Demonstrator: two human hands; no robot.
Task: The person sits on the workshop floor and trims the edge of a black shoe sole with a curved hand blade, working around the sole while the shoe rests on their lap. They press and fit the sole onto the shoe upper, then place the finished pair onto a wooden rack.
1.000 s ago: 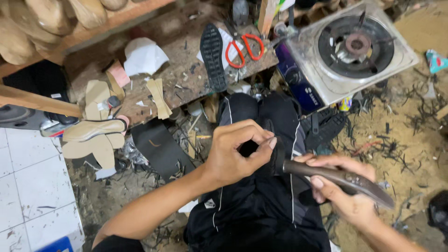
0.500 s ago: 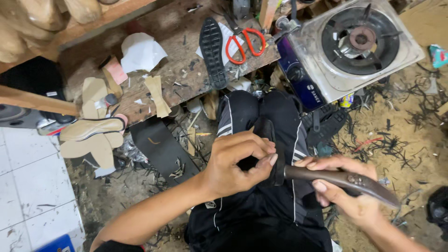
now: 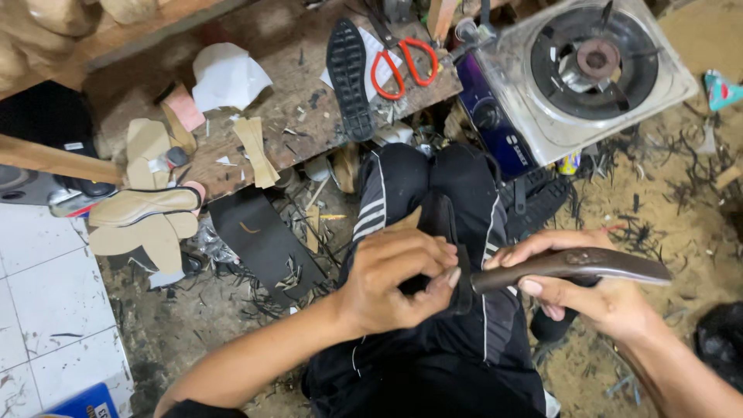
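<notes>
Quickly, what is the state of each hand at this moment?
Left hand: closed, gripping a black sole piece on the lap.
Right hand: closed around the handle of a curved knife.

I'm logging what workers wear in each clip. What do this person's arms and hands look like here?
Both forearms are bare, with no sleeves in view. The left hand and right hand wear no gloves, and no rings or watch show. The nails are short.

My left hand [image 3: 398, 279] covers most of the black piece [image 3: 437, 220]; the knife [image 3: 573, 267] blade is hidden behind it.
</notes>
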